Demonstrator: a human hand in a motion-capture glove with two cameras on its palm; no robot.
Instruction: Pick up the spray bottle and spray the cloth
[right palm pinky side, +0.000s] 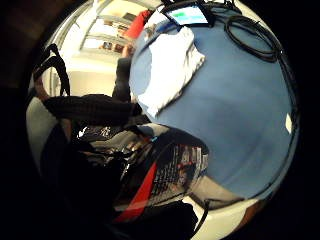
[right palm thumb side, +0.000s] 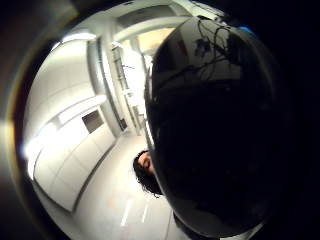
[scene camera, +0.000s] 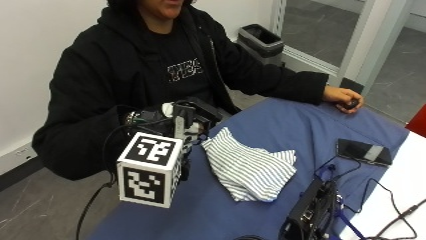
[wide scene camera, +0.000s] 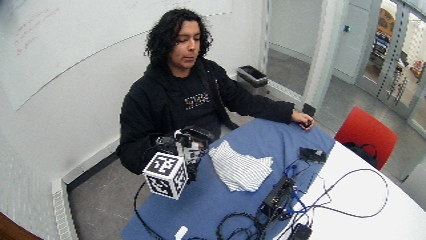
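A: Status of the right hand (scene camera: 174, 120)?

B: I read it as wrapped around the spray bottle (right palm pinky side: 165, 177), held up at the near edge of the desk (scene camera: 286, 130). The bottle fills both palm views; its nozzle direction I cannot tell.

A: Cloth position?

B: The striped cloth (scene camera: 249, 167) lies crumpled on the blue desk, just beside my hand.

A: Risks?

B: A misaimed nozzle would wet the electronics box (scene camera: 313, 212) and phone (scene camera: 363, 151) beyond the cloth. Verify aim before triggering
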